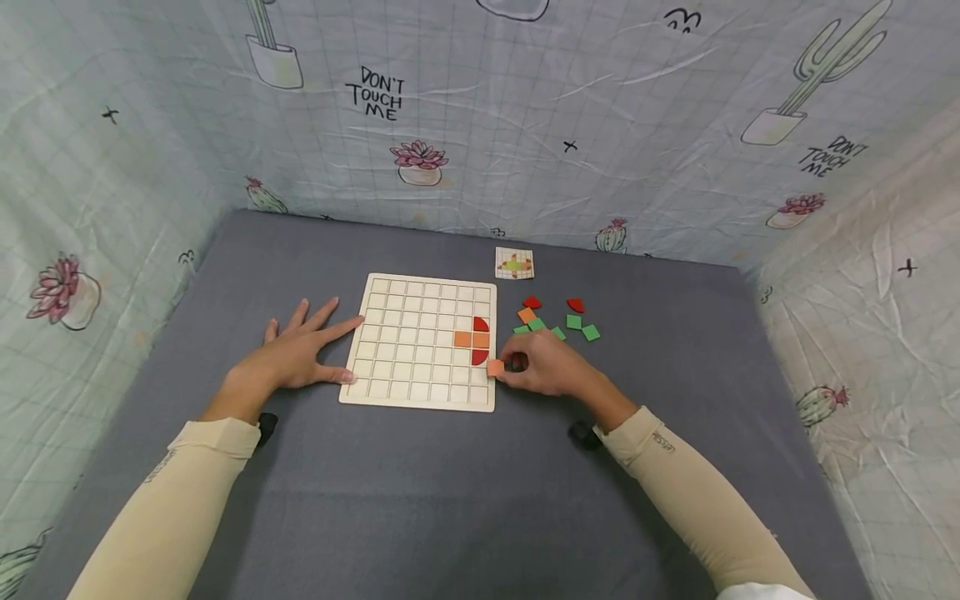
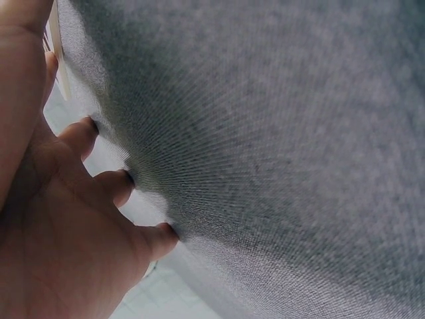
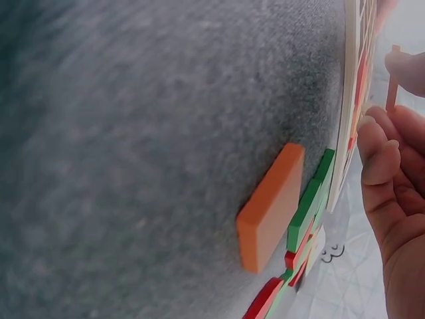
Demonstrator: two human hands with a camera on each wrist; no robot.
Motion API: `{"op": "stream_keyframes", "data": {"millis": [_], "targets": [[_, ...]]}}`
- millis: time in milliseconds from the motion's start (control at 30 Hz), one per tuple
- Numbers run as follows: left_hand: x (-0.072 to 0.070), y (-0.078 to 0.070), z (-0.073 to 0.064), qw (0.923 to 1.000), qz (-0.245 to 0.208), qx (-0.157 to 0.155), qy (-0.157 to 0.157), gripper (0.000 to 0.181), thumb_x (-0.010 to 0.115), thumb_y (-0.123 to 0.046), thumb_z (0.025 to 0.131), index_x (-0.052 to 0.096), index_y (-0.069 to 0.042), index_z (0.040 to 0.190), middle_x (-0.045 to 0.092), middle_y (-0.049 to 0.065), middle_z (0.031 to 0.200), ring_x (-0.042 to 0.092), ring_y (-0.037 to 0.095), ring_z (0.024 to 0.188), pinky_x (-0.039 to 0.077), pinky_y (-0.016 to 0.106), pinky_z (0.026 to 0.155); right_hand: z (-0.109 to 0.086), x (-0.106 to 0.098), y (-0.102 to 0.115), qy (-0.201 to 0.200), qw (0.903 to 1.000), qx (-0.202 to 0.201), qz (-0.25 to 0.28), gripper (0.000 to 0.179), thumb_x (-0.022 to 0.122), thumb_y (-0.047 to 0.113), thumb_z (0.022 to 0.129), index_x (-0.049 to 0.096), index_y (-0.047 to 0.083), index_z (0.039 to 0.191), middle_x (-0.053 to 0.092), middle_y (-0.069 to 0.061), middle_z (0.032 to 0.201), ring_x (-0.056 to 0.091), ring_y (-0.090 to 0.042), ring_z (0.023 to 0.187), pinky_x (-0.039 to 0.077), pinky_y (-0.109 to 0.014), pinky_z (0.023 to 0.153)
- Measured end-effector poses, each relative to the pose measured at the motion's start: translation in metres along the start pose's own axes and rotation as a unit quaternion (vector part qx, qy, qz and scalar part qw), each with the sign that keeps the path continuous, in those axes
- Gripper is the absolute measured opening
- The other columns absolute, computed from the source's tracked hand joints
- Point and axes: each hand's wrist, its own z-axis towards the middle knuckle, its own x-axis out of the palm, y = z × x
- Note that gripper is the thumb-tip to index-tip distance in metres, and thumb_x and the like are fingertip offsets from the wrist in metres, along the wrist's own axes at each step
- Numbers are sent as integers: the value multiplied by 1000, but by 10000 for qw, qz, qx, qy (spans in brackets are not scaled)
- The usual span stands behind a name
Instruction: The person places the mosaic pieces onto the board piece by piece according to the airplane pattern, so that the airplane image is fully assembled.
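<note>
A pale wooden grid board (image 1: pixel 408 354) lies on the table. My left hand (image 1: pixel 296 350) is spread flat at its left side, thumb and index fingertip on the board's edge; in the left wrist view, other fingertips press the grey cloth. Between thumb and fingers, my right hand (image 1: pixel 546 362) pinches an orange square tile (image 1: pixel 495 367) over the board's right edge. The same tile (image 3: pixel 393 80) appears edge-on in the right wrist view. On the board's right columns sit two orange squares (image 1: pixel 472 339), with a red quarter-circle tile (image 1: pixel 481 324) above and another (image 1: pixel 479 357) below.
Right of the board lie several green squares (image 1: pixel 573 322), an orange square (image 1: pixel 527 316) and two red rounded tiles (image 1: pixel 575 305), partly behind my right hand. A small pattern card (image 1: pixel 514 263) is beyond the board. Printed cloth (image 1: pixel 480 125) hangs around the grey table (image 1: pixel 420 500).
</note>
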Motion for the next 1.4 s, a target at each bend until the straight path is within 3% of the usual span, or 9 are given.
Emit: {"op": "stream_keyframes", "data": {"millis": [833, 1400], "targets": [[2, 3, 2, 10000, 31, 13, -32, 105, 71, -72, 83, 20, -38, 167, -5, 13, 178, -11, 56, 158, -3, 85, 114, 12, 5, 9, -131, 9998, 158, -37, 15, 83, 21, 90, 78, 8, 96, 71, -4, 87, 60, -13, 74, 49, -24, 67], [2, 3, 2, 10000, 45, 7, -59, 105, 70, -75, 82, 20, -39, 167, -4, 14, 178, -10, 57, 158, 0, 86, 113, 22, 7, 13, -135, 9995, 153, -260, 18, 83, 22, 90, 76, 8, 99, 73, -3, 90, 60, -10, 76, 52, -25, 71]]}}
